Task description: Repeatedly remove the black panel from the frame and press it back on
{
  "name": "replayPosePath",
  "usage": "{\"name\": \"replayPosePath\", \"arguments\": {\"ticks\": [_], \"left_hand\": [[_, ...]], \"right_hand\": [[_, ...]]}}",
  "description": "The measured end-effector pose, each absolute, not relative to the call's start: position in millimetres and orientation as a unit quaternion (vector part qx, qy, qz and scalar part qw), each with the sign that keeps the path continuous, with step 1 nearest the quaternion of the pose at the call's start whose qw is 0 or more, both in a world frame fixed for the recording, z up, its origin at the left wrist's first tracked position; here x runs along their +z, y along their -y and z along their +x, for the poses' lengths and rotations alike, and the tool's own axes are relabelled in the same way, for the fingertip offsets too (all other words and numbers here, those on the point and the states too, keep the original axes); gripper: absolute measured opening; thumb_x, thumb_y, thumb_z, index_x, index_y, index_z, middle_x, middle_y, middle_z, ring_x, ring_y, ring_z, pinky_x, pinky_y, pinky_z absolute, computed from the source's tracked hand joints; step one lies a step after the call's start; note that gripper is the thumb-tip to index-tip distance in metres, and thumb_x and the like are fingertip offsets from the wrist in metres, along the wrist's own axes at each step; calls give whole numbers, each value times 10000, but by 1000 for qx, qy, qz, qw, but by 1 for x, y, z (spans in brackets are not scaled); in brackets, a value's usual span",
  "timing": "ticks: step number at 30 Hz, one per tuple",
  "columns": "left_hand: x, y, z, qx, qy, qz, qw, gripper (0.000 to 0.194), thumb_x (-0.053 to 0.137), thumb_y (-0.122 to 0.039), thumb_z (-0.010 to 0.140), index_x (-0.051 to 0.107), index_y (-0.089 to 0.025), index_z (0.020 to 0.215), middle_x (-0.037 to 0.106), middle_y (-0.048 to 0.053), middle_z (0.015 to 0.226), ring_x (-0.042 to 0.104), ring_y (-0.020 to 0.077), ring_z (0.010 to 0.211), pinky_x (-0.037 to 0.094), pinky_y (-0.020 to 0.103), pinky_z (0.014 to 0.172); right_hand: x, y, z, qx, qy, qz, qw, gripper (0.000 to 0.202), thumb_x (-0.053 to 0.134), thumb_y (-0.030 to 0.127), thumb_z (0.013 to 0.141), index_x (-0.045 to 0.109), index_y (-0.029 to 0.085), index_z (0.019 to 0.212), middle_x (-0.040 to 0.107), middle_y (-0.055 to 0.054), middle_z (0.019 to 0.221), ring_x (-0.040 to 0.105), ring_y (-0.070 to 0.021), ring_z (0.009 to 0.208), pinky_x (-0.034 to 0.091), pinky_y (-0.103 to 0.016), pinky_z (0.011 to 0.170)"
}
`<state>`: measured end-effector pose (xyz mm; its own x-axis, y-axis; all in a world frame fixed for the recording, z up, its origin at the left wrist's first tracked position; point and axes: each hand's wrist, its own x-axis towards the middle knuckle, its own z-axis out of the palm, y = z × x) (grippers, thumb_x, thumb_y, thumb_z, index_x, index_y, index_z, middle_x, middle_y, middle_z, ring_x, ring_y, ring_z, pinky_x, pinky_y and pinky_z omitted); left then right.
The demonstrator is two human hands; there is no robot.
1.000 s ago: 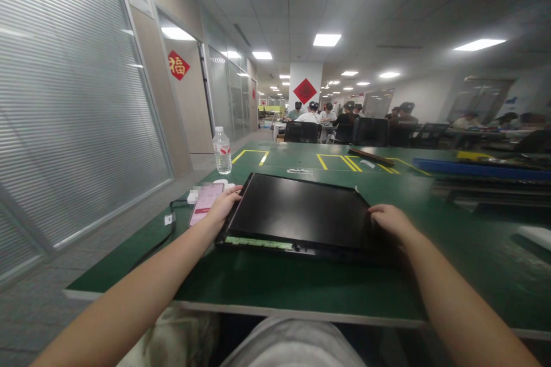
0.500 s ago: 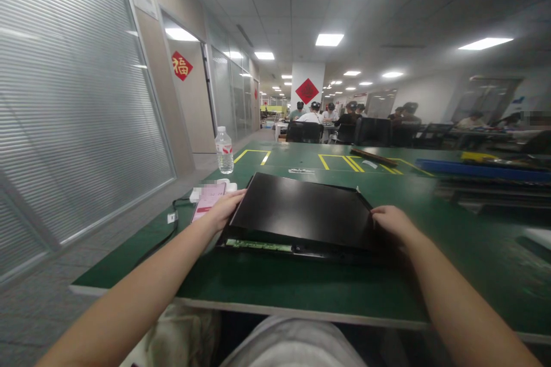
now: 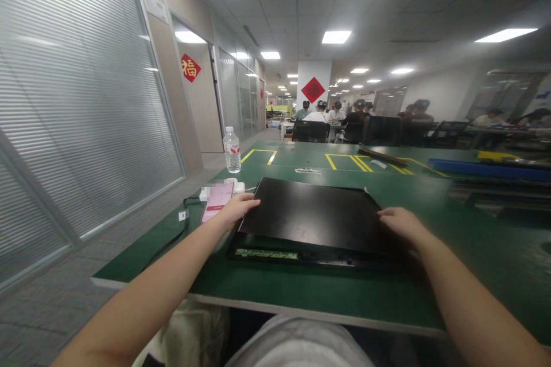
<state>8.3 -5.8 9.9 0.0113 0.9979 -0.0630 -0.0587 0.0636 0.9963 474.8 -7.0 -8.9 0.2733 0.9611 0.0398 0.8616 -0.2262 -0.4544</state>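
Two layers, visibly apart at the left end: the dark panel (image 3: 310, 215) sits raised and slightly askew over its black frame (image 3: 321, 258). Change over the last second: the panel's left side has risen, and a dark gap now shows between its near edge and the frame. The green circuit strip (image 3: 267, 254) lies exposed along the near rail, left of centre. Reading: the panel is probably loose from the frame at that end; whether it is free on the right cannot be told.

Left hand (image 3: 238, 207): partly closed on the panel's left edge, thumb over the top face, fingers mostly hidden. It has shifted with the lifted edge. Right hand (image 3: 400, 222): fingertips at the right edge, little changed in position; how far closed, and whether on panel, frame or both, cannot be told.

Frame rests on the green worktop (image 3: 327, 292), near its front edge. Just left of the left hand: phone (image 3: 218, 200), screen lit, with a white adapter (image 3: 238, 186) beside it. Bottle (image 3: 232, 152) upright, beyond these. Yellow tape marks (image 3: 331, 161) past the panel; blue bar (image 3: 482, 168) well to the right, blurred. View has also swung slightly, so small offsets are uncertain.
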Motion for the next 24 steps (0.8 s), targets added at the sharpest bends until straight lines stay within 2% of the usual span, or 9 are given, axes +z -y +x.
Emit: {"name": "replayPosePath", "arguments": {"ticks": [7, 10, 12, 14, 15, 17, 20, 24], "left_hand": [[8, 6, 7, 485, -499, 509, 506, 422, 918, -286, 516, 746, -136, 871, 777, 83, 792, 721, 246, 702, 552, 358, 693], [12, 8, 9, 502, -476, 522, 499, 517, 927, -331, 496, 759, -132, 942, 786, 91, 865, 730, 264, 790, 551, 371, 761], [16, 10, 10, 514, -451, 525, 506, 585, 926, -354, 493, 757, -135, 1009, 789, 96, 937, 727, 282, 877, 544, 388, 826], [18, 10, 11, 527, -435, 535, 497, 621, 921, -370, 503, 752, -136, 1053, 783, 108, 1013, 707, 310, 989, 531, 410, 887], [19, 10, 11, 534, -428, 545, 485, 627, 918, -374, 511, 749, -136, 1066, 774, 116, 1063, 687, 322, 1054, 520, 419, 921], [19, 9, 11, 553, -412, 563, 454, 632, 914, -373, 522, 745, -135, 1082, 741, 132, 1177, 636, 334, 1168, 489, 425, 990], [18, 8, 12, 575, -393, 577, 428, 647, 911, -365, 538, 733, -128, 1113, 694, 148, 1278, 589, 332, 1245, 443, 426, 1055], [19, 8, 11, 580, -389, 558, 448, 673, 897, -371, 552, 723, -124, 1153, 746, 137, 1165, 627, 343, 1183, 471, 438, 1015]], "right_hand": [[-8, 9, 474, 124, 588, -772, 206, 311, 601, 201, 744, 791, 218, 990, 750, -69, 1112, 686, -265, 1031, 511, -322, 869], [-8, 10, 474, 132, 582, -769, 228, 496, 587, 208, 754, 709, 223, 1235, 756, -67, 1013, 702, -242, 935, 519, -308, 818], [-9, 10, 475, 133, 568, -774, 245, 654, 581, 238, 777, 555, 228, 1430, 748, -58, 918, 707, -234, 844, 520, -314, 778], [-9, 8, 476, 128, 554, -780, 261, 727, 581, 286, 803, 442, 214, 1514, 741, -65, 892, 707, -242, 822, 522, -329, 773], [-9, 7, 477, 125, 547, -783, 267, 716, 585, 310, 812, 452, 200, 1506, 742, -79, 907, 707, -255, 848, 524, -340, 787], [-10, 5, 479, 127, 540, -784, 279, 593, 585, 349, 826, 586, 175, 1393, 747, -117, 966, 703, -283, 928, 526, -359, 821], [-11, 4, 482, 157, 535, -775, 297, 359, 571, 359, 835, 761, 158, 1065, 748, -154, 1031, 695, -306, 983, 530, -373, 841], [-11, 5, 481, 210, 490, -769, 352, 295, 607, 369, 799, 775, 143, 888, 756, -163, 989, 704, -319, 947, 540, -399, 827]]}}
